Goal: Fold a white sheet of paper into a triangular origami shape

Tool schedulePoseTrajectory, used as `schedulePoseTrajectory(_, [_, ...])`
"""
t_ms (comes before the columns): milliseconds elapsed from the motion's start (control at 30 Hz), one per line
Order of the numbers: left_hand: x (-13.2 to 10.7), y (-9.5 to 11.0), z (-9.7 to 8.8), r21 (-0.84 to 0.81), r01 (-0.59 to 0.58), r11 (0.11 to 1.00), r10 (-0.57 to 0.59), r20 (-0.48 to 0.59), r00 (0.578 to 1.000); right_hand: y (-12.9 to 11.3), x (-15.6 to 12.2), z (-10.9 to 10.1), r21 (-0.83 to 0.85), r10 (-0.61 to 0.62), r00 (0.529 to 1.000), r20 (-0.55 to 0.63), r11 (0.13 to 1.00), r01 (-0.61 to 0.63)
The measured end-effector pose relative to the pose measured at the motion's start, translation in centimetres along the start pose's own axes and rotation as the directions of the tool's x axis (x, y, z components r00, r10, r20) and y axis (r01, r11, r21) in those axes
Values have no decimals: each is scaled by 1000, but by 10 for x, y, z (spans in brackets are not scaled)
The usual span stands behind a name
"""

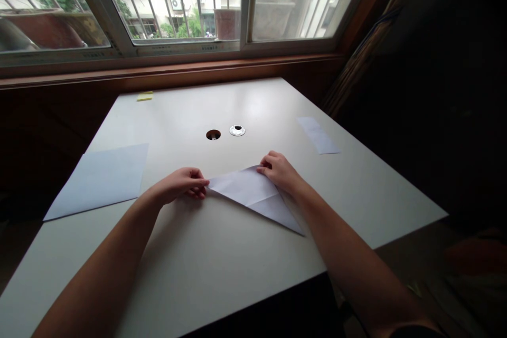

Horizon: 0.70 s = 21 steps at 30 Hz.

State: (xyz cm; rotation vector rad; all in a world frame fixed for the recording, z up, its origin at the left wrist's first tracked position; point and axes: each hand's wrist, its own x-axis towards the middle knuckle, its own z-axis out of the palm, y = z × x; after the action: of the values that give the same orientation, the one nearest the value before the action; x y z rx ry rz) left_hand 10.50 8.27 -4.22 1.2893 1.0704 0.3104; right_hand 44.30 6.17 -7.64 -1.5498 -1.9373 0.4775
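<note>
A sheet of white paper [253,190], folded into a triangle, lies between my hands over the table. A crease runs across its right part, and one sharp corner points toward the near right. My left hand [186,182] pinches the left corner between thumb and fingers. At the upper corner, my right hand [277,169] grips the paper with thumb and bent fingers; its forearm passes close beside the paper's right edge.
The white table [237,269] stands below a barred window [170,0]. On it lie a stack of white sheets [106,177], a narrow paper strip [319,134] and a yellow sticky note pad [144,95]. A round hole [213,135] sits beside a metallic ring-shaped cover [237,131].
</note>
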Motion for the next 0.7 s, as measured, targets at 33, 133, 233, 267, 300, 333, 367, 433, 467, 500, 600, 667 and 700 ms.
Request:
schedulePoseTrajectory(33, [0, 0, 0, 5, 6, 1000, -6, 1, 1000, 0, 0, 0, -4, 13, 1000, -6, 1000, -13])
schedulePoseTrajectory(133, [-1, 1, 0, 31, 22, 999, -22, -8, 1000, -3, -1, 0, -4, 47, 999, -23, 999, -47])
schedulePoseTrajectory(233, [-2, 2, 0, 93, 41, 995, -39, -28, 999, -6, -1, 0, 11, 81, 996, -26, 997, -81])
schedulePoseTrajectory(267, [-3, 3, 0, 125, 53, 991, -49, -36, 998, -6, -1, 0, 15, 90, 996, -25, 996, -89])
schedulePoseTrajectory(300, [-4, 4, 1, 163, 66, 984, -60, -40, 997, -6, -1, 0, 20, 95, 995, -21, 995, -94])
schedulePoseTrajectory(333, [-5, 6, 1, 206, 76, 976, -70, -38, 997, -6, 0, 0, 28, 96, 995, -16, 995, -95])
schedulePoseTrajectory(367, [-6, 7, 0, 253, 80, 964, -74, -34, 997, -5, 0, 0, 40, 94, 996, -8, 995, -93])
schedulePoseTrajectory(433, [-10, 10, -1, 361, 54, 931, -40, -46, 998, -4, 0, 0, 76, 89, 996, 10, 993, -89])
schedulePoseTrajectory(467, [-11, 11, -2, 415, 29, 909, -3, -63, 998, -5, -1, -1, 98, 89, 996, 19, 991, -91])
schedulePoseTrajectory(500, [-13, 12, -3, 462, 5, 887, 40, -88, 995, -5, -1, -1, 124, 92, 995, 30, 988, -95])
schedulePoseTrajectory(600, [-13, 15, -3, 551, -60, 832, 190, -181, 965, -11, -2, -1, 214, 124, 990, 64, 968, -135])
schedulePoseTrajectory(667, [-11, 18, 5, 579, -133, 804, 311, -219, 925, -17, -2, 0, 278, 135, 986, 98, 948, -158])
schedulePoseTrajectory(700, [-10, 20, 11, 588, -201, 783, 388, -210, 897, -20, -3, 1, 306, 130, 984, 118, 938, -161])
